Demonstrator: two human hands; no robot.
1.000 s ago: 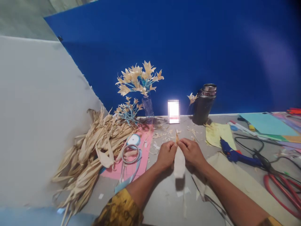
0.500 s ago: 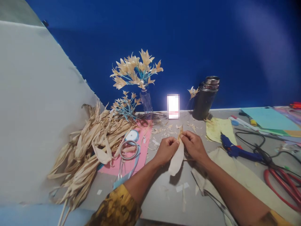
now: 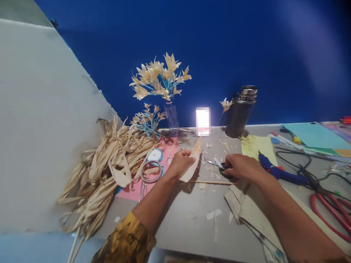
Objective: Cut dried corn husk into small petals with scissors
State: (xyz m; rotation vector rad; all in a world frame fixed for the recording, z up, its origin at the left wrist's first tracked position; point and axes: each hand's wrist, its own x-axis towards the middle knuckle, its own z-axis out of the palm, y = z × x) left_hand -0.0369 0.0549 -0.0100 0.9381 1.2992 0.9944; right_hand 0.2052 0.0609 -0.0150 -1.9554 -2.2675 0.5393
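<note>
My left hand (image 3: 180,165) pinches a pale dried corn husk piece (image 3: 192,167), its pointed tip up and its wide end down. To the right, my right hand (image 3: 242,166) has its fingers curled on the dark handles of small scissors (image 3: 210,162). Their blades point left toward the husk, apart from it. Below both hands a thin wooden stick (image 3: 212,182) lies across the table among husk scraps.
A big heap of dried husks (image 3: 101,171) lies at left, beside a tape roll (image 3: 154,155) on pink paper. Behind stand husk flowers (image 3: 159,76) in a clear vase (image 3: 171,117) and a dark flask (image 3: 240,113). A blue glue gun (image 3: 282,173) and red-handled scissors (image 3: 329,212) lie at right.
Both hands held the husk before. My right hand has let go, moved right and closed on the small scissors. My left hand has shifted left with the husk, which now leans right.
</note>
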